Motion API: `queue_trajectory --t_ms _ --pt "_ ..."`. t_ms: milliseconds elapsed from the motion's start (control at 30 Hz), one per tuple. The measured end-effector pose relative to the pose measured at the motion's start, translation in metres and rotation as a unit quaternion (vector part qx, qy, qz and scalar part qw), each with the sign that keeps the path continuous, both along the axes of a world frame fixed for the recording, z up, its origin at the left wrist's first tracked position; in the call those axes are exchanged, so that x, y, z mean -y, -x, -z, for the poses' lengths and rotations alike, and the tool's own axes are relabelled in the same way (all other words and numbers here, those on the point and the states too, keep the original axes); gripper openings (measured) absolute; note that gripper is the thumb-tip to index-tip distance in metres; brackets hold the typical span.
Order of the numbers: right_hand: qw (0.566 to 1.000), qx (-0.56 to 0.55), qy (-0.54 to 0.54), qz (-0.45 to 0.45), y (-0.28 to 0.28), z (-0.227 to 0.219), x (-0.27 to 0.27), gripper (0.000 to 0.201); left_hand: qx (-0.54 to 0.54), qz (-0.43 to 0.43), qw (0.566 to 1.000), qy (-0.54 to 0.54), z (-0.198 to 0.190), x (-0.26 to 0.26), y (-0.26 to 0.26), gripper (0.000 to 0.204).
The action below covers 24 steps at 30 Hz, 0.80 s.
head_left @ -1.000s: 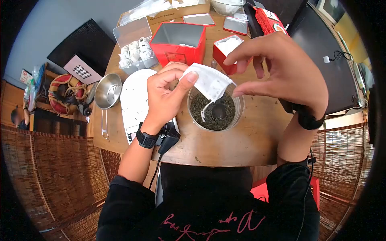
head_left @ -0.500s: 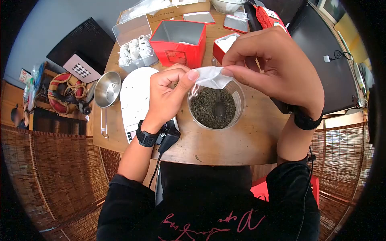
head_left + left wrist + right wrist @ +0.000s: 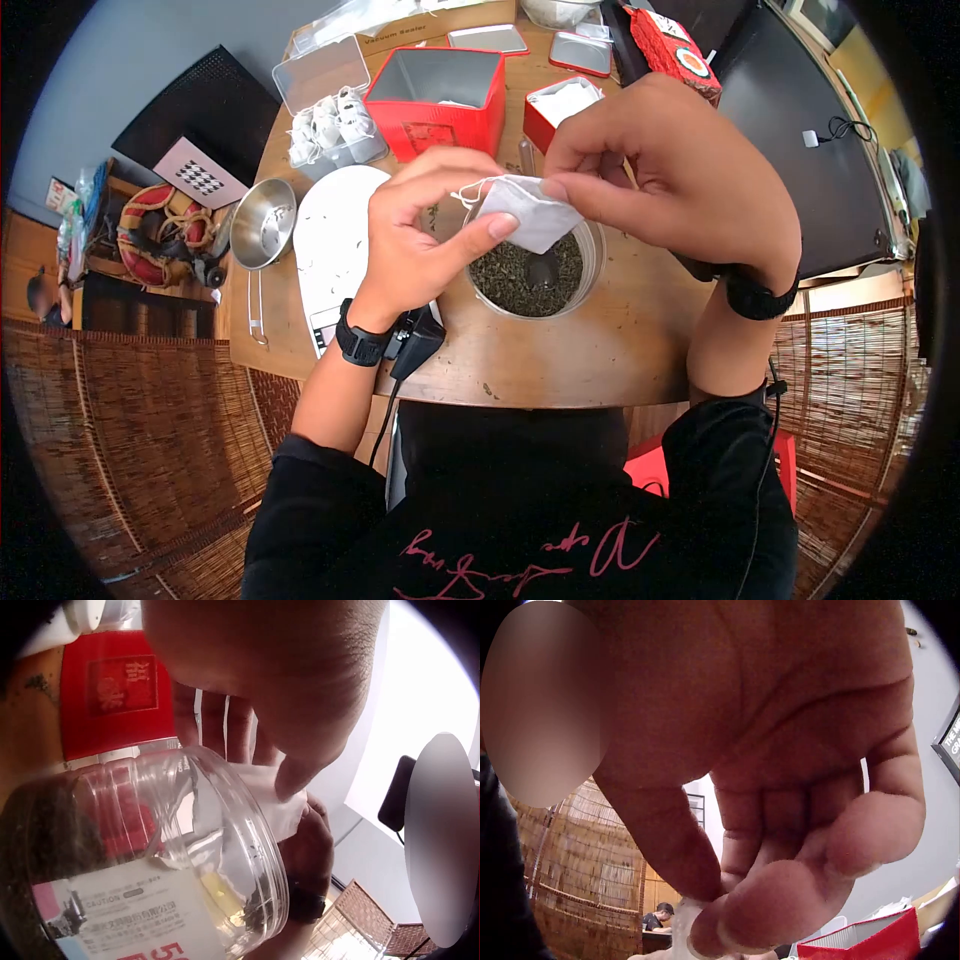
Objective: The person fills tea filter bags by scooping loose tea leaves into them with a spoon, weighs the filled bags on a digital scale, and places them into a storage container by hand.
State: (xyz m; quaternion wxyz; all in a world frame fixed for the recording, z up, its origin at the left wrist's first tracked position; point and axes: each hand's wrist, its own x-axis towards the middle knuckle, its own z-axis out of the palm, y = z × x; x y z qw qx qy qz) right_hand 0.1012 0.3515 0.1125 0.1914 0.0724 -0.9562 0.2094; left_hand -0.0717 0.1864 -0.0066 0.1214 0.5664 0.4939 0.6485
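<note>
A small white drawstring tea bag (image 3: 535, 222) is held over a clear plastic jar (image 3: 598, 262) of dark dried tea leaves (image 3: 505, 285). My left hand (image 3: 420, 235) pinches the bag's left side, thumb in front and fingers behind. With thumb and forefinger, my right hand (image 3: 690, 175) pinches its upper right corner. White string loops stick out at the bag's upper left. A dark spoon (image 3: 542, 270) lies in the leaves, its handle partly hidden by the bag. In the left wrist view, the bag (image 3: 259, 787) shows behind the labelled jar (image 3: 135, 915).
Left of the jar lies a white scale (image 3: 335, 230) with scattered leaf bits, beside a steel pan (image 3: 268, 225). Behind stand an open red tin (image 3: 450, 130), a smaller red tin (image 3: 540, 128) with white bags and a clear box (image 3: 350, 155) of filled bags.
My right hand came in from the right and took hold of the bag's corner. The bag has turned, its strings swinging from the lower side to the upper left, and my left thumb has shifted lower.
</note>
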Motion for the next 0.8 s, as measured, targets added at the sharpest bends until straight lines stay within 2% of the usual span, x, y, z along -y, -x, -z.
queue_trajectory --t_ms 67,200,300,400,567,800 --pt "1.000 0.002 -0.018 -0.017 0.001 0.001 -0.001 0.013 -0.043 -0.001 0.999 0.016 -0.001 -0.001 0.000 0.009" --pt "1.000 -0.001 -0.001 0.020 -0.002 0.004 0.000 0.012 -0.069 0.017 0.997 0.006 0.003 -0.002 0.003 0.009" --pt "0.997 0.052 -0.012 0.050 -0.007 -0.002 0.002 0.013 -0.042 0.024 0.999 0.011 0.002 -0.004 0.001 0.010" --pt "0.994 0.080 -0.059 0.050 -0.008 0.002 0.001 0.014 -0.082 0.034 0.995 0.050 0.002 -0.004 0.000 0.012" --pt "0.993 0.074 0.015 0.090 -0.008 0.004 0.003 0.017 -0.097 0.040 0.990 0.093 0.006 -0.002 -0.002 0.014" --pt "0.981 0.118 0.022 0.152 -0.017 0.003 0.006 0.021 -0.116 0.041 0.989 0.087 0.006 -0.003 -0.001 0.011"
